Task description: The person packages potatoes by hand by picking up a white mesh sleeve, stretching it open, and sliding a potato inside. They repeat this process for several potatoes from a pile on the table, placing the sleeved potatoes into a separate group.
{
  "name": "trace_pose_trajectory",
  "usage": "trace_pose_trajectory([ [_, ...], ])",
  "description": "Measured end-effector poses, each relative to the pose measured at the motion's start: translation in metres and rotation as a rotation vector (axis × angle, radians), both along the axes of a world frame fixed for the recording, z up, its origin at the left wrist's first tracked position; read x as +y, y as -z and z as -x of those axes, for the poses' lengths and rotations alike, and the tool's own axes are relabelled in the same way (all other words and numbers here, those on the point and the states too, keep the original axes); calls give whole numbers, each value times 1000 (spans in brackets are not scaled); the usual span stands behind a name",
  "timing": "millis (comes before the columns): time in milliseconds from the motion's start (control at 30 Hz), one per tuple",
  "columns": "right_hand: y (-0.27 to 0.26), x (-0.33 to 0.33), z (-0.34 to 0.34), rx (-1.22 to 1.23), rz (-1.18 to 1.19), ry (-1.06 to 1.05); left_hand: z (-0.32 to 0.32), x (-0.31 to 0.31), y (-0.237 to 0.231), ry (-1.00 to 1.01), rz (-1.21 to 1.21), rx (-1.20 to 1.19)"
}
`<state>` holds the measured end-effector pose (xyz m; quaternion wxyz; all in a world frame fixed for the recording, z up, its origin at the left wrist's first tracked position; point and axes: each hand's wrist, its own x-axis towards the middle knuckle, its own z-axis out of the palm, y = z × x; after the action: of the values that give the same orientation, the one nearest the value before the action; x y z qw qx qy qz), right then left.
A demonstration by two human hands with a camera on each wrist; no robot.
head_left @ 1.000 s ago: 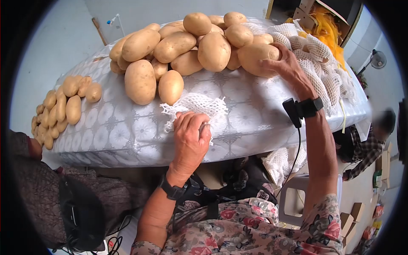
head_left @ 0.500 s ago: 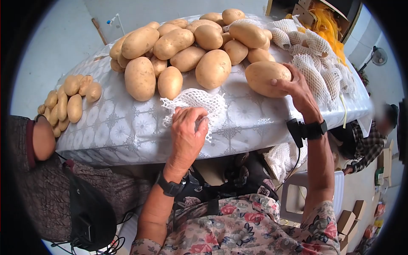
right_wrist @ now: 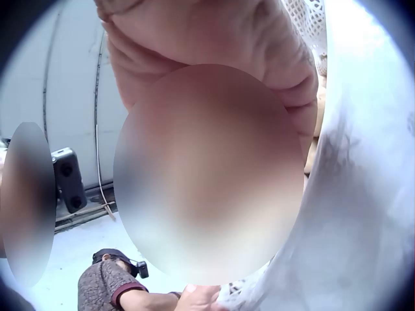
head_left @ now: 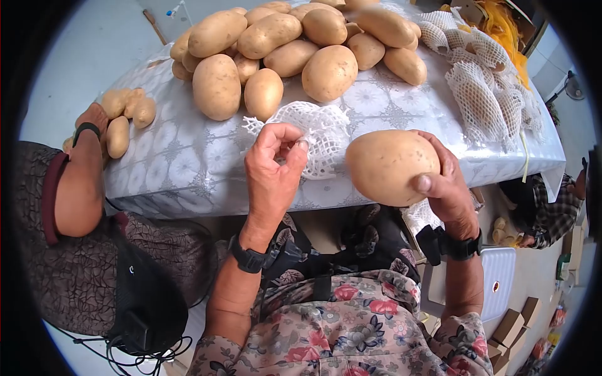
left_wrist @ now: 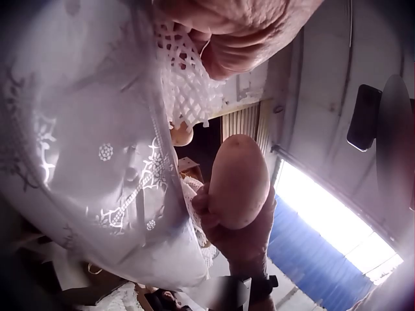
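My right hand point(head_left: 453, 191) grips a large potato point(head_left: 390, 166) in front of the table edge, thumb on its near side. My left hand point(head_left: 273, 166) pinches a white foam net sleeve point(head_left: 323, 135) between thumb and curled fingers; the sleeve spreads over the cloth beyond it. In the left wrist view the net point(left_wrist: 185, 78) hangs below the left hand point(left_wrist: 240, 32), and the potato point(left_wrist: 240, 178) stands upright in the other hand. A blurred oval covers most of the right wrist view beneath the right-hand fingers point(right_wrist: 214, 32).
A heap of potatoes point(head_left: 288, 56) lies along the back of the cloth-covered table point(head_left: 188, 169). Net-wrapped potatoes point(head_left: 480, 94) lie at the right, with orange netting point(head_left: 501, 34) behind. Another person's arm point(head_left: 81, 182) reaches to a smaller pile point(head_left: 119, 135) at left. A plastic stool point(head_left: 498, 282) stands right.
My right hand has drawn the large potato off the heap toward me, over the table's front edge. My left hand has risen slightly with the foam net. The other person's arm has reached the left pile.
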<state>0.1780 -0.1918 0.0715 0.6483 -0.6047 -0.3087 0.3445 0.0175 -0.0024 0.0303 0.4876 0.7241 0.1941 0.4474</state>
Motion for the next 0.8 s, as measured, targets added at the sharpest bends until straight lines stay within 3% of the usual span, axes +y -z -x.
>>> trace_pose_trajectory([
  [133, -17, 17, 13, -103, 90, -71, 5, -7, -10, -1, -55, -36],
  [267, -12, 33, 22, -197, 28, -77, 11, -15, -26, 106, -80, -82],
  [367, 7, 44, 34, -314, -97, 40, 16, -11, -33, 115, -468, 58],
  [400, 14, 47, 37, -341, -135, 58, 17, -13, -34, 168, -339, 41],
  [500, 22, 59, 49, -335, -191, 154, 19, -9, -32, 184, -314, 26],
  [600, 27, 69, 50, -537, -201, 207, 22, -9, -35, 115, -620, 164],
  [700, 36, 83, 46, -633, -204, 195, 22, -4, -33, 136, -612, 167],
  [800, 30, 90, 45, -738, -180, 169, 23, 11, -20, 207, -392, 62],
])
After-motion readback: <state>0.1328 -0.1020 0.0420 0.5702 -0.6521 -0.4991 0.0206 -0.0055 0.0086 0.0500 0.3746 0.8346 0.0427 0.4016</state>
